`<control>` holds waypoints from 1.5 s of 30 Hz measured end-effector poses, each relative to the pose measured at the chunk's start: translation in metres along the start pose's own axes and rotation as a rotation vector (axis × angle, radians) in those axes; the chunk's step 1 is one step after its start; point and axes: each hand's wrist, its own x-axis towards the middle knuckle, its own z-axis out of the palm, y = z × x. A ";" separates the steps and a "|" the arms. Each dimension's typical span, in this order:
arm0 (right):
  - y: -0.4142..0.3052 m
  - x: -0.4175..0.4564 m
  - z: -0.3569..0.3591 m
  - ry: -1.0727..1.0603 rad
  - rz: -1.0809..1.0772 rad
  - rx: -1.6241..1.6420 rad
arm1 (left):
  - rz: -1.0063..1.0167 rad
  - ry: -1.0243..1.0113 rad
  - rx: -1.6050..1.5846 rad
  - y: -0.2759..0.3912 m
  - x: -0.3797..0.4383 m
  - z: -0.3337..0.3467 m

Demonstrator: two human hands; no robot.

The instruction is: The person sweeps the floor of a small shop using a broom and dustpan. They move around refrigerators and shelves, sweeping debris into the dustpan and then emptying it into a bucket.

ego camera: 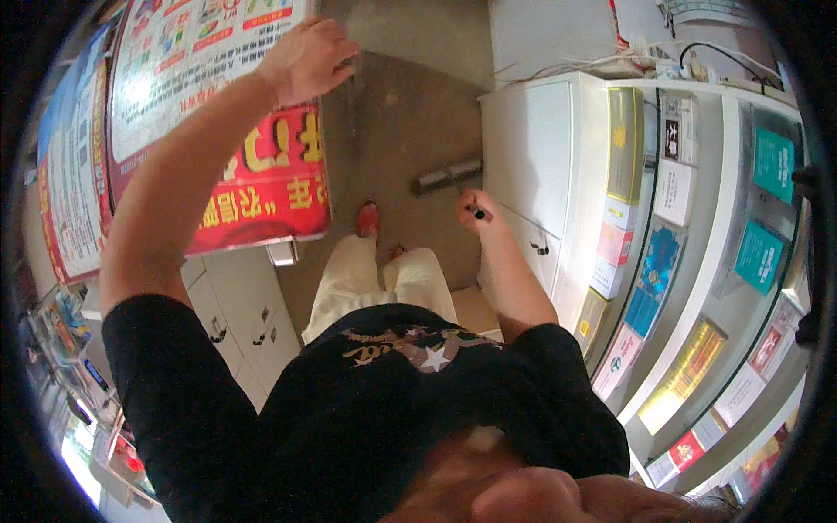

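My left hand [312, 62] is over the far right edge of a counter covered with a red and white printed sheet [288, 163]. Its fingers are slightly curled and nothing shows in them; whether it touches the edge is not plain. My right hand [476, 210] is closed around a dark handle, whose end pokes out of the fist. Beyond the fist, a blurred wide head [448, 176], seemingly of a broom or floor brush, lies low over the brown floor [412, 118], close to the white cabinet.
White cabinet doors [523, 157] and shelves [713, 196] with boxed goods rise on the right. Cables [582, 65] lie along the cabinet top. Under the counter at left are more white cabinet doors [245, 314]. My feet, in red shoes [368, 219], stand in the aisle between.
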 end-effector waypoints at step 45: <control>-0.436 0.180 0.329 -0.146 -0.013 -1.501 | -0.144 -0.206 -0.319 -0.022 0.035 -0.031</control>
